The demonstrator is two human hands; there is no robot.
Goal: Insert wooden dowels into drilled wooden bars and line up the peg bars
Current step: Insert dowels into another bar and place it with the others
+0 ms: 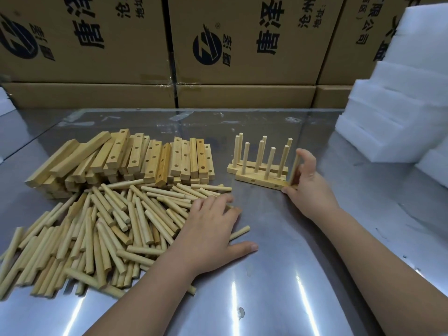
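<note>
Cardboard cartons back a steel counter where two peg bars stand side by side, right of the loose dowels and drilled bars. The right hand pinches an upright dowel at the near bar's end, apparently seating it. The left hand lies on the pile, fingers spread, gripping nothing visible. Next, I judge: press it home, then pick another.

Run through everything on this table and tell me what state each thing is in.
Loose dowels: piled flat, left hand resting on them.
Empty bars: stacked, holes unfilled.
Rear bar: pegged, pegs upright.
Front bar: pegged, pegs upright.
Dowel: upright at front bar's right end, held by right hand.
</note>
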